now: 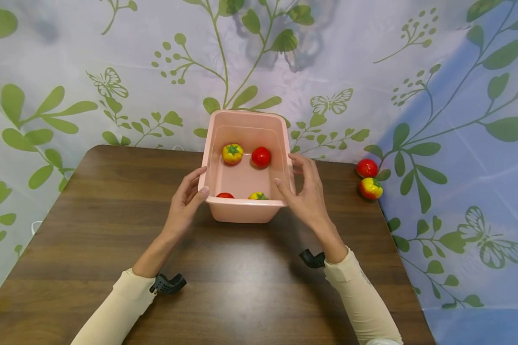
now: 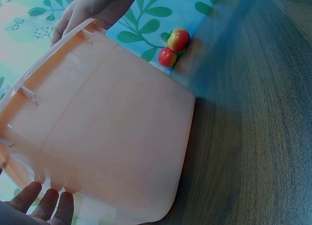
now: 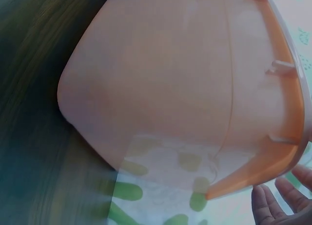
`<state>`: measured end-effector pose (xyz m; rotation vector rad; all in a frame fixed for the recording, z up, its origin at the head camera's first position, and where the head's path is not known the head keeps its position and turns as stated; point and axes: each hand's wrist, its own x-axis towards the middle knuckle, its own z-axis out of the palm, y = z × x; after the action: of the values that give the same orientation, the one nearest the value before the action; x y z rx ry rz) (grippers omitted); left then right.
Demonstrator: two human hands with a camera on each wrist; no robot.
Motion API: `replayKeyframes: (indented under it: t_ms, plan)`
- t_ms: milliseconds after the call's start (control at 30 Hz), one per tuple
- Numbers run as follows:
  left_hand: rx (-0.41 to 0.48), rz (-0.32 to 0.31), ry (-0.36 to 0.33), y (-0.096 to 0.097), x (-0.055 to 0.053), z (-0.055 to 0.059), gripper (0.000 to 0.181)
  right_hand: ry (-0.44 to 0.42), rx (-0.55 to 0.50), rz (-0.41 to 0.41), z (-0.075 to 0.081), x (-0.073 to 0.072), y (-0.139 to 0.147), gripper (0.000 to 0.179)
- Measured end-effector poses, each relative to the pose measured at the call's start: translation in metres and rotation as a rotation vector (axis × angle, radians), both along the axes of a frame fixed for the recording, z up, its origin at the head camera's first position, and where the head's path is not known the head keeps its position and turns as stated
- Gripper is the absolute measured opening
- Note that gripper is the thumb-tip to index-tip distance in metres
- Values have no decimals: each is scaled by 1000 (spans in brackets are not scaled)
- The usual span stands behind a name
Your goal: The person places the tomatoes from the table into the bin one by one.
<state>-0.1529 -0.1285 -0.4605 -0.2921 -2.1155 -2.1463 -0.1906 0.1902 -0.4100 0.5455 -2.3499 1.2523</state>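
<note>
A pink bin [image 1: 246, 212] stands between the two hands, its mouth turned up and toward the person. The left hand [image 1: 184, 203] grasps the bin's near-left rim, thumb on the edge and fingers against the outer wall below it; the left wrist view shows three fingertips at that wall. The right hand [image 1: 308, 194] straddles the rim on the opposite side, thumb reaching over the inside and fingers bent along the outside, so it too has hold of the bin. Within the bin, past the thumbs, lie a yellow tomato [image 1: 232, 154] with a green top, just beyond the left fingers, and a red tomato [image 1: 261, 157], nearer the right fingers. Two more pieces, a red one [image 1: 225, 195] close to the left thumb and a yellow-green one [image 1: 258, 196] toward the right thumb, are mostly hidden by the near rim. Well to the right of the right fingers, a red fruit [image 1: 367, 168] and a red-and-yellow one [image 1: 371, 189] touch each other at the edge of the bench [image 1: 241, 287], beside the leaf-printed cloth [image 1: 449, 143] that rises beyond both hands.
</note>
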Motion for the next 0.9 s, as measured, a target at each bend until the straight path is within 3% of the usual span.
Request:
replayKeyframes:
  t_ms: [333,900]
  plan:
    - [-7,-2,1,1,2,0,55,-4,-46,-52,-7,-5,31,62]
    - [5,-5,8,1,2,-1,55,-57,-74,-377,-41,-28,123,62]
